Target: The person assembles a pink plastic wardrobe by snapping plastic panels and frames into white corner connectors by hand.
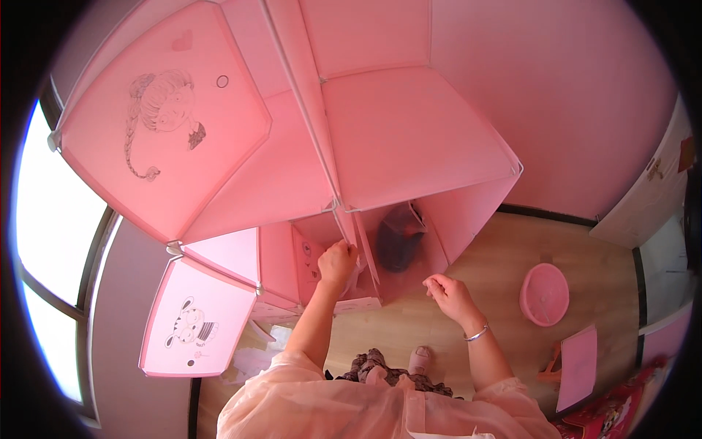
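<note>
A pink panelled storage cabinet (409,132) with a thin metal frame stands in front of me. My left hand (338,263) is closed at the front edge of its upright divider (358,241), by a lower compartment; what the fingers hold is hidden. Some clear plastic shows just below that hand. My right hand (450,296) hangs in the air to the right, fingers curled together, with a bangle (477,334) on the wrist. Whatever it may pinch is too small to tell. Beyond it, a dark bundle in clear plastic (400,238) sits in the lower right compartment.
Two cabinet doors with drawings, an upper one (241,117) and a lower one (164,322), swing out at left. White plastic (252,362) lies on the floor below. At right are a pink basin (545,295), a pink board (578,366) and a white door (643,205).
</note>
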The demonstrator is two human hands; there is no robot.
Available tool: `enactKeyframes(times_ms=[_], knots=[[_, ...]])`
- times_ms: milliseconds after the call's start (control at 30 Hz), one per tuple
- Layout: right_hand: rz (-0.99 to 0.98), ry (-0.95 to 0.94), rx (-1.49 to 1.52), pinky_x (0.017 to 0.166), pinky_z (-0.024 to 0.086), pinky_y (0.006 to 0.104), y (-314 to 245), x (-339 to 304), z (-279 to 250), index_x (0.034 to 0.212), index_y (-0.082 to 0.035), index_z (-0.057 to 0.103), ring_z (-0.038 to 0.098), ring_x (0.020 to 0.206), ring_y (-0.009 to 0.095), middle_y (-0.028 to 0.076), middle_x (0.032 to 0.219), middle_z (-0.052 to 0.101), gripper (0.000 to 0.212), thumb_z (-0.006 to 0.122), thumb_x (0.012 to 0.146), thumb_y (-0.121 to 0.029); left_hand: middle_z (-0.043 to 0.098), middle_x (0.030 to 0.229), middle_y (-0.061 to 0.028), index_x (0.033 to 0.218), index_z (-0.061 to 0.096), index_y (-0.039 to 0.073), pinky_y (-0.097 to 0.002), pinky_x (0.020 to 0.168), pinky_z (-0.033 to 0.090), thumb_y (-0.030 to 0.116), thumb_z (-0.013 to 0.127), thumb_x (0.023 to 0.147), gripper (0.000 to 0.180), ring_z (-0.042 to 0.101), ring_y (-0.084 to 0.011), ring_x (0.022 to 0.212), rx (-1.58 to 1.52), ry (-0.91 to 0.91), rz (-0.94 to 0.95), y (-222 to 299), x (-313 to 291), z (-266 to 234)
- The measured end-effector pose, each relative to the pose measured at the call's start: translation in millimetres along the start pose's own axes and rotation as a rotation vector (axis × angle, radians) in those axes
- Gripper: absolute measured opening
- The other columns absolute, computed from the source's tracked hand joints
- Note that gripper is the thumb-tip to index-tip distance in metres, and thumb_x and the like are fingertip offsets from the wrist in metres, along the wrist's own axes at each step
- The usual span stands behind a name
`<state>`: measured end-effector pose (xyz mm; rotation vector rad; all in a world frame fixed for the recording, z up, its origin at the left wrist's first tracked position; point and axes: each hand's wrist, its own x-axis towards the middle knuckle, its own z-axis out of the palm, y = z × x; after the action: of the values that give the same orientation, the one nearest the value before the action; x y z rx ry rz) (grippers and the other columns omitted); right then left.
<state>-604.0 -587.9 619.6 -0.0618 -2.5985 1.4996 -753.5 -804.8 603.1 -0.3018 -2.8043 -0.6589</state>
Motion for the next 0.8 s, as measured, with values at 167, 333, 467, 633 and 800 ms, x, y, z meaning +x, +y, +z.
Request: enactKeyframes(times_ms=[167, 333, 467, 633, 800], knots=[[-0.093, 0.004, -0.063, 0.055, 0.045, 0.0273, -37.9, 5.2, -7.2, 0.084, -0.002, 0.058, 0.059, 0.061, 0.018, 0.009, 0.065, 0.06, 0.022, 0.049, 0.085, -0.022, 0.059, 0.073, -0.0173, 0.075, 0.054, 0.005, -0.0453, 0.063, 0.046, 0.027, 0.047, 0.078, 0.023, 0.057, -0.0355, 0.069, -0.151, -0.037, 0.02, 10.9, -0.3, 10.9], [-0.312, 0.06, -0.147, 0.051, 0.042, 0.0275, -86.4, 32.7, 1.3, 0.081, -0.001, 0.057, 0.056, 0.055, 0.019, 0.01, 0.065, 0.059, 0.018, 0.055, 0.082, -0.019, 0.058, 0.078, -0.0153, 0.079, 0.051, 0.005, -0.0456, 0.061, 0.045, 0.025, 0.047, 0.079, 0.02, 0.056, -0.0353, 0.07, -0.223, 0.031, 0.088, -13.5, -16.7, -65.3], [-0.516, 0.193, -0.128, 0.052, 0.041, 0.0278, -147.9, 63.2, 10.3, 0.081, -0.001, 0.057, 0.054, 0.058, 0.02, 0.01, 0.069, 0.056, 0.02, 0.055, 0.082, -0.021, 0.056, 0.074, -0.0095, 0.08, 0.052, 0.006, -0.0366, 0.058, 0.045, 0.012, 0.051, 0.077, 0.007, 0.056, -0.0279, 0.069, -0.109, 0.424, 0.188, -58.8, -35.1, -148.0], [-0.711, 0.221, -0.194, 0.057, 0.039, 0.0321, -202.8, 90.9, 29.7, 0.075, -0.001, 0.056, 0.052, 0.056, 0.022, 0.009, 0.067, 0.056, 0.02, 0.054, 0.082, -0.02, 0.058, 0.085, -0.0072, 0.085, 0.055, 0.005, -0.0356, 0.073, 0.04, 0.008, 0.057, 0.074, 0.011, 0.053, -0.0259, 0.081, 0.318, 0.978, 0.064, -122.2, -49.9, -249.1], [-0.788, 0.029, -0.203, 0.057, 0.037, 0.0327, -244.1, 94.7, 81.6, 0.07, -0.002, 0.056, 0.05, 0.055, 0.024, 0.008, 0.061, 0.055, 0.021, 0.055, 0.08, -0.02, 0.058, 0.096, -0.0088, 0.095, 0.056, 0.007, -0.0403, 0.074, 0.04, 0.023, 0.054, 0.08, 0.022, 0.054, -0.0269, 0.089, 0.297, 0.646, -0.272, -185.4, -58.2, -282.2]])
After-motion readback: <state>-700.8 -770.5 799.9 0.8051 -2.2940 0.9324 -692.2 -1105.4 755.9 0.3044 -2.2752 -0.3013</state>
